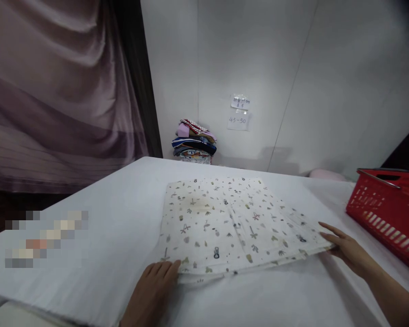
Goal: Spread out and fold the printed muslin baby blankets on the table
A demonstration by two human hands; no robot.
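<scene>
A white cloth (221, 222) printed with small plant-like shapes lies spread on the white-covered table, folded into layers along its near edge. My left hand (158, 284) is at its near left corner, fingers closed over the edge. At the near right corner, my right hand (344, 247) grips the cloth between thumb and fingers and holds that corner slightly raised off the table. Faint creases run through the middle of the cloth.
A red plastic basket (388, 213) stands at the right edge of the table (109, 218). Folded clothes (195, 141) are stacked behind the far edge, by the wall. Paper labels (238, 121) hang on the wall. A pinkish curtain (61, 91) hangs at left. A blurred patch covers something on the table's left.
</scene>
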